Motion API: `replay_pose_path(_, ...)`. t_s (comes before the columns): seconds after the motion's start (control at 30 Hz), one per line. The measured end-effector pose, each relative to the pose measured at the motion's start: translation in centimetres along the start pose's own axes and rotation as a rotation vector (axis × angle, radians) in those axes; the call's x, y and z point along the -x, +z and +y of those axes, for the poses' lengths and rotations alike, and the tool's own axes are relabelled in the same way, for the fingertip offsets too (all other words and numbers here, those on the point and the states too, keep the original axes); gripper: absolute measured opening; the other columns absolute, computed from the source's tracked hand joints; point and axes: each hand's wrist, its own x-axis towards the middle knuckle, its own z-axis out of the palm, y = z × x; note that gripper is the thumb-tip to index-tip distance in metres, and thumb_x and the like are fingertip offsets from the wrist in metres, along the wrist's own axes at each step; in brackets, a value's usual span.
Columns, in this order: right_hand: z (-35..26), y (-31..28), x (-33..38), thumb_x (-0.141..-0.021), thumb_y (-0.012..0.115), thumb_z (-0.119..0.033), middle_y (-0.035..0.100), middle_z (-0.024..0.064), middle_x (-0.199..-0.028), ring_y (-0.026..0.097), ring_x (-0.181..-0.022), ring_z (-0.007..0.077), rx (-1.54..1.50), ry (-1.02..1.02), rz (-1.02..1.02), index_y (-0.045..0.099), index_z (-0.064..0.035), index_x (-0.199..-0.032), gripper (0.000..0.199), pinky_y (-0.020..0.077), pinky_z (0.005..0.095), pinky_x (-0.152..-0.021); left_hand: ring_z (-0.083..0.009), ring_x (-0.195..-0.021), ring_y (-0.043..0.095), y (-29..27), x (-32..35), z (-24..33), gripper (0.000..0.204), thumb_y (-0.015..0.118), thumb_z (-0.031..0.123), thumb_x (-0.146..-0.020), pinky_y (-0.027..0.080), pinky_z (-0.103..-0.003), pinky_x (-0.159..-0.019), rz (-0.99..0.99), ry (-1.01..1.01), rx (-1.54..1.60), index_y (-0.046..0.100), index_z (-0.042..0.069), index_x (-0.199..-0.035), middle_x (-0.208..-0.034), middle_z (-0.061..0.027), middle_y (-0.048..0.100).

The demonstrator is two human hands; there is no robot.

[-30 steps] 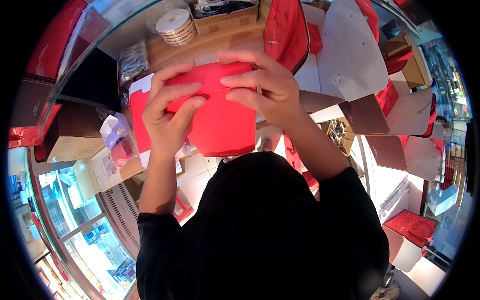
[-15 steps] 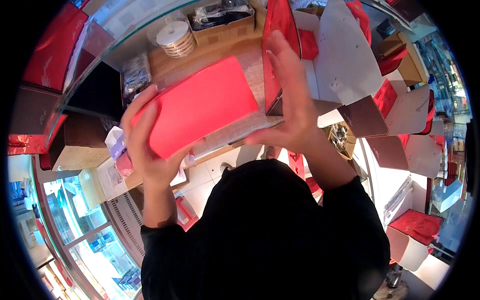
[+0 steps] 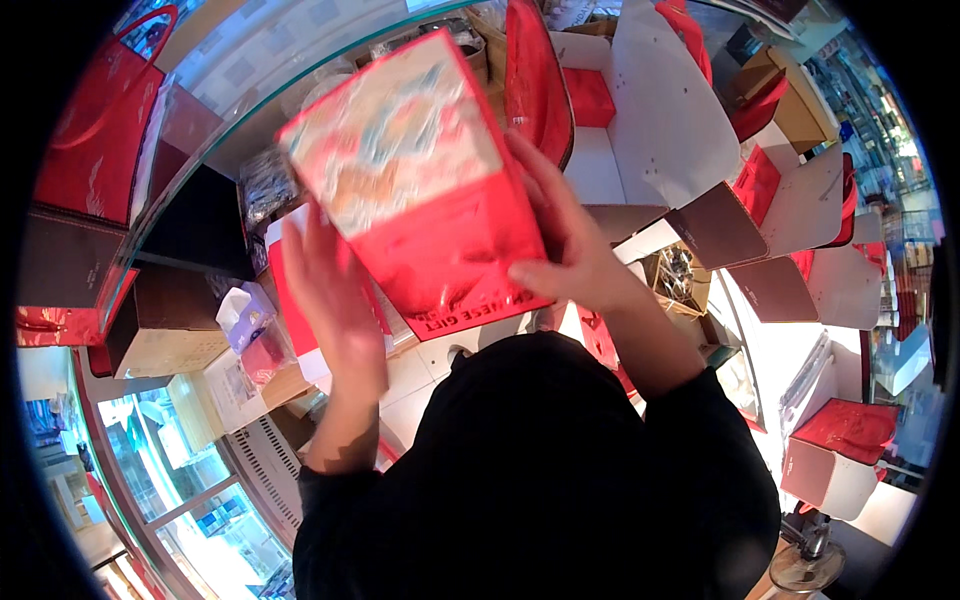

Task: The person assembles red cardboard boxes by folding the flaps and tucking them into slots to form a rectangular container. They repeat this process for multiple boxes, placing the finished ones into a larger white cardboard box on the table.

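A red gift box (image 3: 450, 240) with a patterned cream, blue and pink panel is held up, tilted, in front of me. My right hand (image 3: 580, 255) grips its right edge, thumb across the red front and fingers along the side. By the box's left edge is my left hand (image 3: 335, 310), slightly blurred, its fingers stretched out; whether they touch the box I cannot tell. Partly covered by that hand, a red-and-white box (image 3: 285, 275) lies on the table.
A purple-and-white tissue pack (image 3: 245, 315) and a brown carton (image 3: 165, 315) stand at the left. Plastic-wrapped packets (image 3: 268, 188) lie farther back. Toward the right are large opened white gift boxes (image 3: 660, 110) with red pieces. A glass edge (image 3: 250, 100) curves across the far left.
A patterned panel now faces up where a plain red face showed; I cannot tell whether it is the same box. My right hand has closed on it. A red-and-white box now shows at left.
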Motion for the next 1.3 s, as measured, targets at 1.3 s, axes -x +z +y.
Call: replay_pose_path(1.3,-0.7,-19.7,-8.3,-0.072,0.068,-0.016,0.06,0.0143,-0.102,0.06,-0.093,0.0251,0.301,0.196,0.647,0.048,0.004,-0.115,0.052,0.049,0.0355,-0.083,-0.0337,-0.12,0.044,13.0,-6.9,-7.1,0.035,0.052,-0.004,-0.078,0.037,-0.039,-0.098,-0.303,0.318,-0.627,0.057,0.003,-0.111,-0.131,-0.0165,0.045)
